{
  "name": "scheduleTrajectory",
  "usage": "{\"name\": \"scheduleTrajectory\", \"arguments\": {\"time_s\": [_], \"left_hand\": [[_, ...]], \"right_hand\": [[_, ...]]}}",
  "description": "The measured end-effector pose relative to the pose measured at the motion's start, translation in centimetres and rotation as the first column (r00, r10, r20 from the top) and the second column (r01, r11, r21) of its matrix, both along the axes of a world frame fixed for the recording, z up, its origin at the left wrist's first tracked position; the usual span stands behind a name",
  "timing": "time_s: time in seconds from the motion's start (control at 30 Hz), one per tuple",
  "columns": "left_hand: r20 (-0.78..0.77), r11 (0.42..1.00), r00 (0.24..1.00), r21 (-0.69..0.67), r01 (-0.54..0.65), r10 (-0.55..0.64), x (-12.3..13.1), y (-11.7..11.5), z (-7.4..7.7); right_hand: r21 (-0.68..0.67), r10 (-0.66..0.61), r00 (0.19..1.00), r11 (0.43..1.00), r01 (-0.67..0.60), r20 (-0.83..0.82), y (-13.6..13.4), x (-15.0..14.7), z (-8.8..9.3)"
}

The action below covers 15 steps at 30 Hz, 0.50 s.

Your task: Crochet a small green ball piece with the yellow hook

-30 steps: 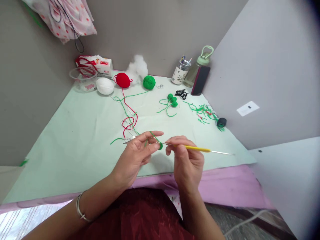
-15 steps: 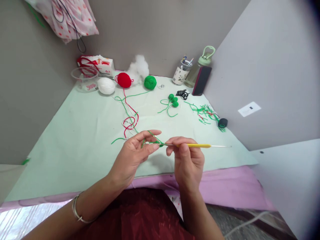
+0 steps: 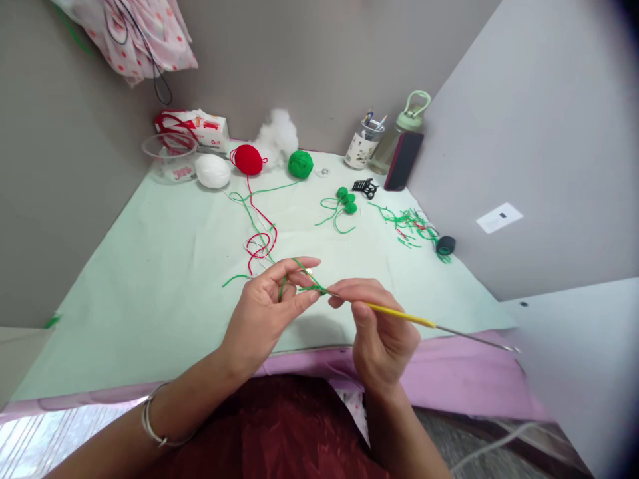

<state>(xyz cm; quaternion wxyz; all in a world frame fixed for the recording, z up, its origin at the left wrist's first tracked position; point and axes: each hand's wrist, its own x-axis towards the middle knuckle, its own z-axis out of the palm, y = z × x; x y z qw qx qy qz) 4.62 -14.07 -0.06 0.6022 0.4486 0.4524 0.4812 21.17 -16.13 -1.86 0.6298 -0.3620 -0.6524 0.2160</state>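
Note:
My left hand (image 3: 267, 303) pinches a small piece of green crochet work (image 3: 314, 288) between thumb and fingers, and green yarn runs over its raised index finger. In my right hand (image 3: 384, 326) is a crochet hook (image 3: 402, 313) with a yellow grip, held like a pen. Its left tip meets the green work, while the other metal end points down to the right. Beyond the hands, a green strand leads back to the green yarn ball (image 3: 300, 164). Fingertips partly hide the stitches.
A red yarn ball (image 3: 248, 159) and a white one (image 3: 212, 171) sit at the back, near white stuffing (image 3: 279, 136). Small green crocheted balls (image 3: 349, 199), a black hair clip (image 3: 365, 188) and yarn scraps (image 3: 412, 223) lie right. A bottle (image 3: 412, 116) and phone (image 3: 404, 161) stand behind.
The crochet hook has tilted, its free right end swinging downward and further right. My right hand has turned and shifted slightly down and right; my left hand has barely moved.

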Motion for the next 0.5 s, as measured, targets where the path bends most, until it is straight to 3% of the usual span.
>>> {"name": "scheduleTrajectory", "arguments": {"time_s": [0.17, 0.37, 0.5], "left_hand": [[-0.088, 0.997, 0.996, 0.078, -0.026, 0.033, 0.02, -0.06, 0.16], [-0.179, 0.995, 0.983, 0.101, -0.01, 0.028, -0.07, -0.12, 0.35], [-0.263, 0.978, 0.963, 0.209, -0.001, 0.057, -0.22, -0.07, -0.24]], "right_hand": [[0.097, -0.03, 0.991, 0.995, 0.017, 0.129, -0.15, 0.23, -0.05], [0.096, -0.006, 0.986, 0.995, -0.01, 0.164, -0.31, 0.3, -0.65], [0.134, -0.039, 0.96, 0.991, 0.001, 0.278, -0.3, 0.35, -0.3]]}}
